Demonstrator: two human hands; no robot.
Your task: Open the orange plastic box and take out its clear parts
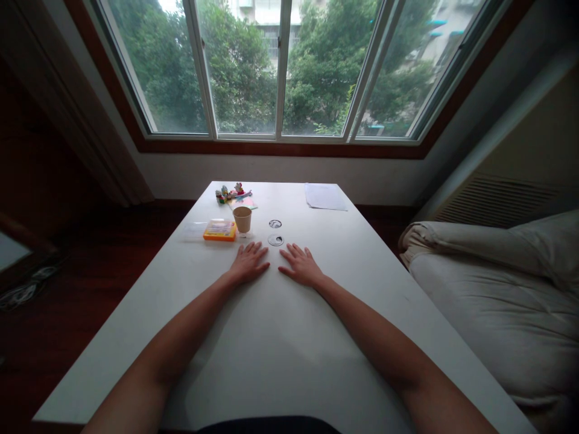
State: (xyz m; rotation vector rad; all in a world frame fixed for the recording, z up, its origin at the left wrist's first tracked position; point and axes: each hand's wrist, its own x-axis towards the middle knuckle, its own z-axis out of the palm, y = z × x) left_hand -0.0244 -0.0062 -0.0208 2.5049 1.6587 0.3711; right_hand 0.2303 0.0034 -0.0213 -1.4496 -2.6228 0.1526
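My left hand [248,261] lies flat on the white table [280,337], palm down, fingers spread, holding nothing. My right hand [300,264] rests flat beside it, also open and empty. Just beyond the fingertips lie two small round discs [275,240], [275,223]. A brown paper cup [242,219] stands upright a little past my left hand. Left of the cup sits an orange-and-yellow box [219,230] with a clear plastic lid or bag [194,231] beside it.
Small colourful toys and sticky notes [234,194] lie at the table's far left. A sheet of paper [325,196] lies at the far right. A pale cushioned sofa [497,289] stands to the right, dark wooden floor to the left, a wide window ahead.
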